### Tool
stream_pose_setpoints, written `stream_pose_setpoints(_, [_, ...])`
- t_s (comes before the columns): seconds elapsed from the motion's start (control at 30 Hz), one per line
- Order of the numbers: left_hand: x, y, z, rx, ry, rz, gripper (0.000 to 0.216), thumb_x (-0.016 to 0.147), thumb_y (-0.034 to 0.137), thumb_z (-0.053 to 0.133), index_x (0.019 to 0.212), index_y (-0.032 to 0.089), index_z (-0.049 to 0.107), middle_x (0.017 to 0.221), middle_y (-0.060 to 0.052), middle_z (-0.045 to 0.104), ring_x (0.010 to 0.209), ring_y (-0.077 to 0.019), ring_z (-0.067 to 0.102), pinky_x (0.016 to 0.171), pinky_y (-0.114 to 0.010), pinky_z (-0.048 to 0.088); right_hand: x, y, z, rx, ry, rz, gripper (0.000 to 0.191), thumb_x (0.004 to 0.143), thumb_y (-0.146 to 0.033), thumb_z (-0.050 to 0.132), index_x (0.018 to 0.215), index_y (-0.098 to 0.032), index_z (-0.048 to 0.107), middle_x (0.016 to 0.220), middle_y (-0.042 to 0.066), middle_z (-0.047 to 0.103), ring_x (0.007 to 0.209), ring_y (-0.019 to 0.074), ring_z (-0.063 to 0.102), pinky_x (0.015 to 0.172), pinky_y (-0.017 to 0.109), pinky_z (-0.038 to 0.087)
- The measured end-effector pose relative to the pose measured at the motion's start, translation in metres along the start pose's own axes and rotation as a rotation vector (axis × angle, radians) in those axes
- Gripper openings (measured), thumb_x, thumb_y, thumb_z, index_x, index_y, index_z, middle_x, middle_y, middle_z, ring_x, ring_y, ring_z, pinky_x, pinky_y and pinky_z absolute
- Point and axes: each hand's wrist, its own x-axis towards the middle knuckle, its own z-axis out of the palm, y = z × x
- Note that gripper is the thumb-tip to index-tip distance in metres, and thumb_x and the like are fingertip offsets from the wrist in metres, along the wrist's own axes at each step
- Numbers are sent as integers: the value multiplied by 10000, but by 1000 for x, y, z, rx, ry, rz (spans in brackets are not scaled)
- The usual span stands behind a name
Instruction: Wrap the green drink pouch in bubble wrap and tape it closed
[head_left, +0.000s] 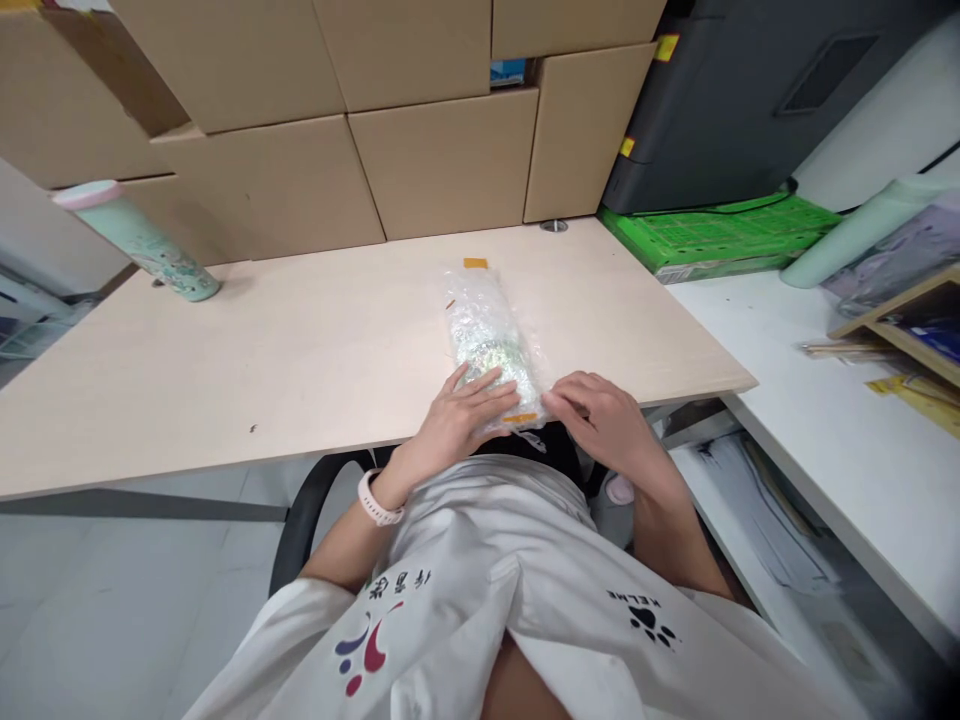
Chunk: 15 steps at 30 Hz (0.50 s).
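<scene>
A bubble-wrapped package [491, 330] lies on the table near its front edge, its long side running away from me. Something pale green shows blurrily through the wrap. A strip of orange tape [475, 263] is at the package's far end, and another orange strip [520, 417] is at its near end. My left hand [469, 412] rests flat across the near part of the package with its fingers extended. At the near right corner, my right hand [592, 410] has its fingers curled and pinched at the wrap's edge.
On the wooden table [315, 360], a mint-green tumbler [142, 245] with a pink lid stands at the left. Cardboard boxes [450, 160] are stacked along the back. To the right are a green crate [720, 235], a dark grey case [720, 110] and a white side desk [795, 400].
</scene>
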Motion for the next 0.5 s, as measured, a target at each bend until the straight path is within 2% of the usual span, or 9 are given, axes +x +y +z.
stream_pose_setpoints(0.1, [-19,0,-10,-5,-35,13,534,937,283,681,1449,302,529,1470,-93,601,1490,-266,422,1263,-610,167,-14,-10,-3,170,-68,2,323,1034,-388,470,906,-236,725,1016,35,745,907,181,679,764,322,498])
stream_pose_setpoints(0.17, [-24,2,-6,33,-32,-10,560,940,212,658,1471,293,503,1492,-104,578,1503,-275,398,1261,-632,150,-17,-13,0,259,-61,16,321,1025,-402,489,925,-234,743,1029,41,748,884,172,683,710,300,508])
stream_pose_setpoints(0.23, [-23,4,3,63,24,-27,537,944,121,588,1449,293,532,1471,-93,600,1481,-274,436,1256,-625,200,-19,-11,4,356,-25,68,343,1008,-447,513,913,-225,756,979,51,754,822,168,682,661,287,518])
stream_pose_setpoints(0.37, [-16,6,13,84,200,10,502,913,68,527,1352,290,628,1351,-60,693,1351,-265,592,1167,-536,432,-24,5,10,546,140,395,529,951,-637,517,798,-189,754,705,51,722,589,153,652,509,257,512])
stream_pose_setpoints(0.43, [-15,11,9,82,268,27,494,902,72,520,1336,273,641,1304,-57,721,1295,-257,640,1095,-491,511,-28,15,13,599,59,525,658,913,-742,476,706,-172,731,662,73,720,516,155,646,428,245,479])
stream_pose_setpoints(0.5, [-18,21,3,62,260,41,485,901,82,514,1333,263,643,1291,-53,729,1277,-245,653,1050,-449,549,-29,22,23,720,-166,557,761,861,-841,421,697,-162,723,683,96,737,505,175,666,383,247,457])
